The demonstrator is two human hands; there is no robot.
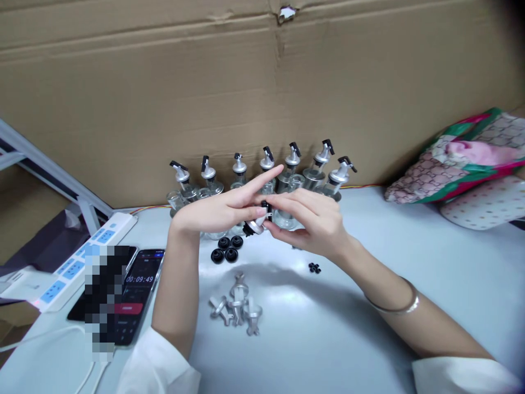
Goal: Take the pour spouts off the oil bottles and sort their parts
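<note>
Between my hands is a silver bottle pourer (256, 225) with a black stopper underneath and a black flap on top. My left hand (217, 212) grips its metal body between thumb and fingers, the index finger stretched out to the upper right. From the other side, my right hand (314, 221) pinches at the black flap with thumb and index finger. Below my left hand lie several black rubber stoppers (223, 249). Nearer to me are several loose silver pourer bodies (238, 307). A little cluster of small black parts (314, 268) sits below my right hand.
Several glass bottles (187, 190) with silver pourers stand in a row along a cardboard wall (164, 93). At left are a power strip (69, 273) and two phones, one showing a timer (139, 290). A patterned bag (430, 164) rests at the right.
</note>
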